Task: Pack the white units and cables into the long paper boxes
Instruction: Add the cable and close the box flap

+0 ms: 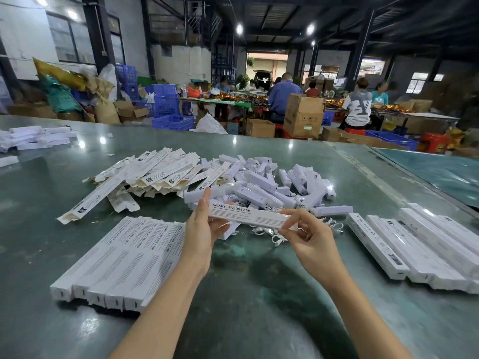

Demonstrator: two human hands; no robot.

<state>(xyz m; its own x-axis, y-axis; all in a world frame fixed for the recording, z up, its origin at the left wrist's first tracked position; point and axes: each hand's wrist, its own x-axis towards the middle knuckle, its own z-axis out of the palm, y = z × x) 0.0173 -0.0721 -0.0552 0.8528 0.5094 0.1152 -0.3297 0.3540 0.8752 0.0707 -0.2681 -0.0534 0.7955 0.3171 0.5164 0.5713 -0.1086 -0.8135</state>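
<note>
One long paper box (250, 216) printed "SMART SENSOR LAMP" is up off the green worktop (259, 294), held level between two bare hands. The left hand (201, 229) grips its left end, thumb along the near side and fingers curled behind; the right hand (302, 233) pinches the right end between thumb and fingertips, where the end flap seems to sit, though whether that end is closed I cannot tell. Nothing shows what is inside the held box. To the left, five packed boxes (116, 263) lie side by side, touching, text side up, their near ends toward the person. To the right lies another row of closed boxes (414, 244), at least four, running out past the edge of view so the full count is lost. Beyond the hands sits a loose pile of white units (267, 185), far too many and too overlapped to count, and just under and beside the held box a tangle of white cables (280, 235) lies on the worktop, several of them, uncountable too. Farther left is a heap of flat unfolded boxes (155, 172), dozens perhaps, with one flat blank (90, 200) stretched out alone toward the near left. At the far left edge another small stack of white boxes (39, 137) rests well apart from the rest. Past the worktop, several people (283, 95) sit at other tables among brown cartons (303, 115) and blue crates (166, 102).
</note>
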